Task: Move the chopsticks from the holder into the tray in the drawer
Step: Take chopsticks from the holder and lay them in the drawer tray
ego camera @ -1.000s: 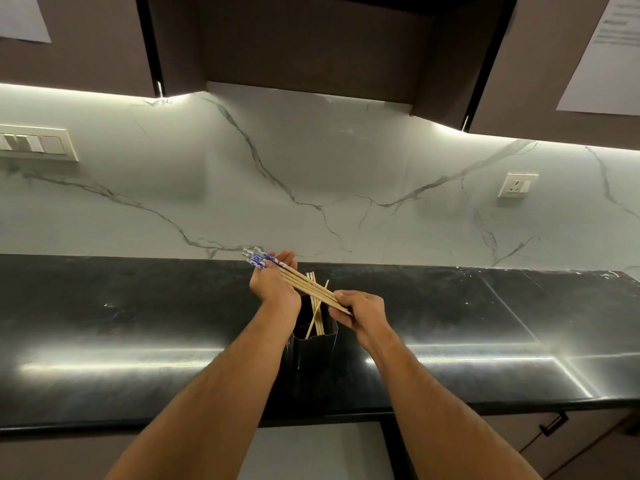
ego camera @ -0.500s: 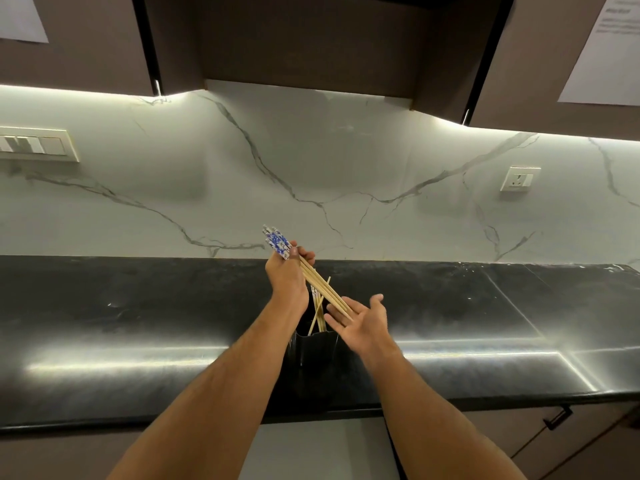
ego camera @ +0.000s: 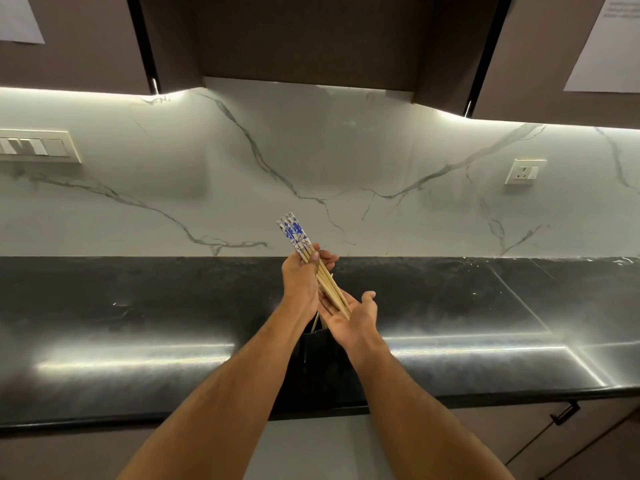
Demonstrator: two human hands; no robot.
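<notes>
Left hand [ego camera: 300, 282] grips chopsticks [ego camera: 317, 268] bundle above black holder [ego camera: 320, 344] on surface [ego camera: 138, 306]. Long axis diagonal: patterned blue-white ends up-left, tapered tips down-right, resting on right hand [ego camera: 349, 318], palm up, fingers relaxed. More sticks inside holder.

Holder [ego camera: 322, 355] mostly hidden behind forearms; remaining chopsticks [ego camera: 316, 322] barely visible.

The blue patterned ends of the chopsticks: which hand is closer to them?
Left. The left hand grips the chopsticks just below those blue ends; the open right hand sits under the plain tips.
</notes>
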